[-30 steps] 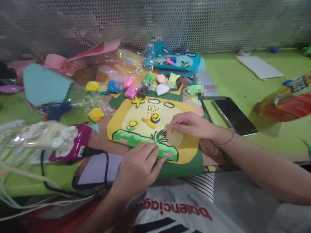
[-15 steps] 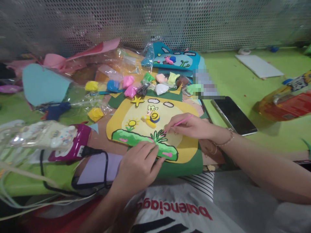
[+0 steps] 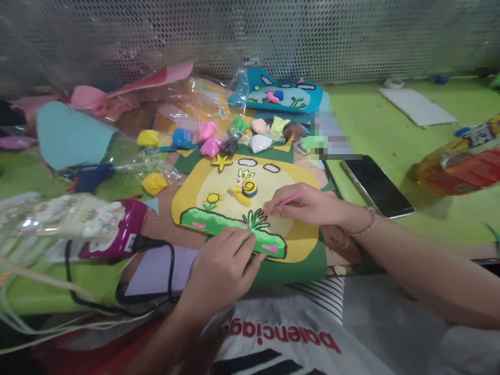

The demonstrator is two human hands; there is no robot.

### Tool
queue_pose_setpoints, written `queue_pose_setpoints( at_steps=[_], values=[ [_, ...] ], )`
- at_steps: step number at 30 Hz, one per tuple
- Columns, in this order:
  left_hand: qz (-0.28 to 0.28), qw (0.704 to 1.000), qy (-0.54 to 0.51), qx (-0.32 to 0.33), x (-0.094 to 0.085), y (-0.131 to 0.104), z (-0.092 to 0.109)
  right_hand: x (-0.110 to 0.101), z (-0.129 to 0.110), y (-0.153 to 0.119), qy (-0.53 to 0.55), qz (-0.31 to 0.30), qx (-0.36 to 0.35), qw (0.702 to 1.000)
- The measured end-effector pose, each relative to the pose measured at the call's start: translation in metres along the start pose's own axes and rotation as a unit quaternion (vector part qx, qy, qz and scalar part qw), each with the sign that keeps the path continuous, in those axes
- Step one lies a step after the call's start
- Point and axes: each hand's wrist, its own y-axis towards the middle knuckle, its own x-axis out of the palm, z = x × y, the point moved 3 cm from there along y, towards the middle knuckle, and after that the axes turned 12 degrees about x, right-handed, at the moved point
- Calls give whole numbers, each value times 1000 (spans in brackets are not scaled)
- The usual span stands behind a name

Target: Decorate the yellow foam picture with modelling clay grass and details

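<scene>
A yellow and green paper picture [image 3: 304, 234] lies in front of me, with a clay snail [image 3: 247, 190], a star, a sun flower and a green clay grass strip [image 3: 219, 223] on it. My right hand [image 3: 292, 204] pinches a slim pink stick tool [image 3: 294, 196]. Its lower end is at the green grass tuft [image 3: 254, 220], close to the leaf tips. My left hand [image 3: 224, 263] rests on the picture's lower edge, fingers extended over the grass strip. Nothing shows in that hand.
Beyond the picture lie several clay packets [image 3: 206, 130] and a blue snail picture [image 3: 288, 99]. To the right are a phone [image 3: 378, 185], a drink bottle [image 3: 461, 159] and a white board [image 3: 417, 107]. A magenta device [image 3: 130, 224] with a black cable sits left; a perforated screen [image 3: 351, 41] stands behind.
</scene>
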Motion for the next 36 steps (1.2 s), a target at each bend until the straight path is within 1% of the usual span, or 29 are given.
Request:
queue_pose_setpoints(
  at_steps=[3, 9, 19, 23, 30, 36],
  values=[
    [0, 1000, 1, -2, 0, 0, 0, -1, -2, -1, -5, 4, -7, 1000],
    [2, 1000, 0, 1, 0, 1, 0, -4, -3, -2, -22, 14, 26, 999],
    [6, 1000, 0, 5, -1, 0, 1, -4, -4, -4, -36, 23, 43, 998],
    [11, 1000, -1, 7, -1, -2, 0, -3, -5, -6, -60, 20, 48, 997],
    [8, 1000, 3, 6, -1, -1, 1, 0, -6, -7, -60, 11, 25, 998],
    [5, 1000, 2, 1, -1, -1, 0, -3, -5, -8, -62, 1, 44, 997]
  ],
)
